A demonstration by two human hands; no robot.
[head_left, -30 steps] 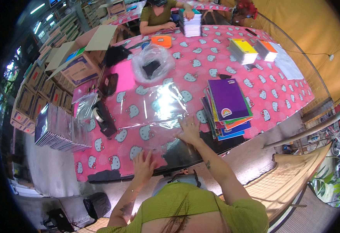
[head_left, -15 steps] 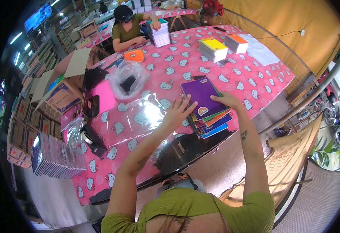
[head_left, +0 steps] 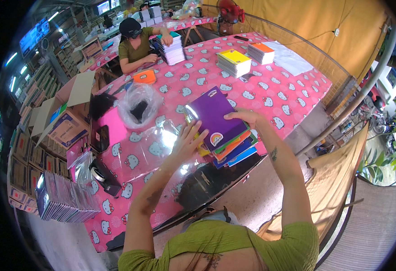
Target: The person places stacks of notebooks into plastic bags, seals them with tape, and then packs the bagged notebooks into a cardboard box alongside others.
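Observation:
A purple spiral notebook (head_left: 212, 113) with a rainbow sticker tops a fanned pile of colourful notebooks (head_left: 238, 156) near the table's front edge. My right hand (head_left: 247, 118) grips its right side, thumb on the cover and the other fingers mostly hidden behind the edge. Against the spiral-bound left side rests my left hand (head_left: 188, 141), its fingers apart and touching the cover's corner. The lower notebooks show orange, green and blue edges and stick out unevenly toward me.
Yellow-covered (head_left: 234, 62) and orange-covered notebook stacks (head_left: 261, 53) stand farther back. A co-worker (head_left: 134, 45) sits behind a tall notebook stack (head_left: 172, 50). Leftward are a plastic bag (head_left: 139, 106), a tape dispenser (head_left: 104, 177), wrapped notebooks (head_left: 64, 198) and an open carton (head_left: 67, 128).
The purple notebook has shifted left and turned a little, its top tilting. My right thumb now lies farther onto its cover, and my left hand has slid down its spiral side. The view has shifted slightly.

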